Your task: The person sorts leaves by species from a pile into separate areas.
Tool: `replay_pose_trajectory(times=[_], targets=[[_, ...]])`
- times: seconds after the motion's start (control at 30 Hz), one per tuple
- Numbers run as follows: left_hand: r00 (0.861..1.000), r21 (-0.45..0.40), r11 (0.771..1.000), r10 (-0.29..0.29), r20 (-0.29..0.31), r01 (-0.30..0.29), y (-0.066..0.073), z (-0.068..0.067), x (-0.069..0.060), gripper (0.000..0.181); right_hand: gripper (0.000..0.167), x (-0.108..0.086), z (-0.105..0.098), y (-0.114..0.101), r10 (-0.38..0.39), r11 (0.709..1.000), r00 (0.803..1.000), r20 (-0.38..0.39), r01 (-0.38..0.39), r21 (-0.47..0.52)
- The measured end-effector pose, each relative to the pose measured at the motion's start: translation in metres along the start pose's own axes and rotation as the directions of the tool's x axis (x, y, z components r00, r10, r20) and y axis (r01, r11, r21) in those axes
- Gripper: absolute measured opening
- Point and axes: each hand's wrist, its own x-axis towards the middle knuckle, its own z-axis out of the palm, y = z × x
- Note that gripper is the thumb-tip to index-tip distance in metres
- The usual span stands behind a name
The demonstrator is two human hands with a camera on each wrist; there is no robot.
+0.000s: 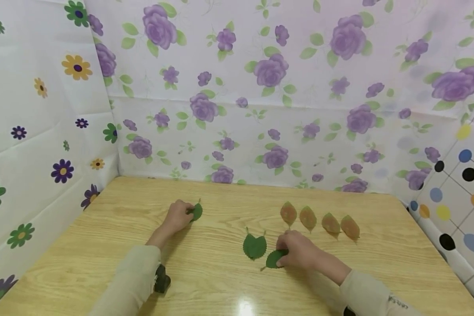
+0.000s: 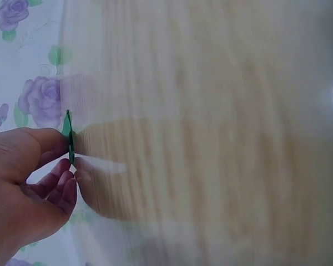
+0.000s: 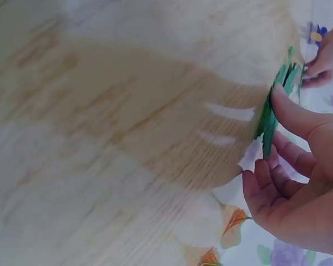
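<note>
My left hand (image 1: 179, 216) is at the far left part of the table and pinches the edge of a green leaf (image 1: 197, 212). In the left wrist view this leaf (image 2: 71, 138) shows nearly edge-on at the thumb and fingertips. Near the middle, my right hand (image 1: 297, 250) holds another green leaf (image 1: 274, 259) by one end, its stem pointing toward the near left. Just left of it lie green leaves (image 1: 254, 246) that overlap, with two stems pointing away from me. In the right wrist view the thumb rests against green leaves (image 3: 272, 119) seen edge-on.
Several reddish-brown leaves with green edges (image 1: 308, 217) lie in a row beyond and right of my right hand. The wood-grain table (image 1: 221, 285) meets a flowered cloth (image 1: 237, 131) at its back edge. Patterned sheets also hang at the left and right sides.
</note>
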Motion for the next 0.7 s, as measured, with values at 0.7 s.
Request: replay_pose_trajectory(times=[0.7], targets=[[0.998, -0.12, 0.992, -0.038, 0.048, 0.043, -0.007, -0.002, -0.003, 0.027, 0.011, 0.003, -0.015, 0.007, 0.0, 0.985, 0.988, 0.157, -0.027, 0.173]])
